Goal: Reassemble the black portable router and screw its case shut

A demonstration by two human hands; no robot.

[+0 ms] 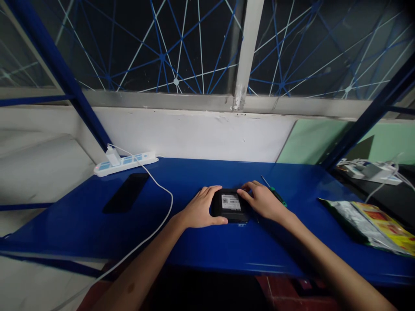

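A flat black box-like device [231, 214] with a white printed label [231, 201] on its upper face lies on the blue table in front of me. My left hand [204, 209] grips its left side, thumb along the near edge and fingers at the far edge. My right hand [259, 199] is bent over its far right corner, with thumb and fingertips against it. Some of those fingertips are hidden. Just beyond my right hand lies a screwdriver [275, 193] with a green and black handle, its shaft pointing away from me.
A black phone-like slab [126, 193] lies on the left of the blue table [201, 248]. Behind it is a white power strip [139, 160] with a plugged-in charger [113, 155]; its white cable [171, 198] crosses the table. A colourful packet [372, 224] lies at right.
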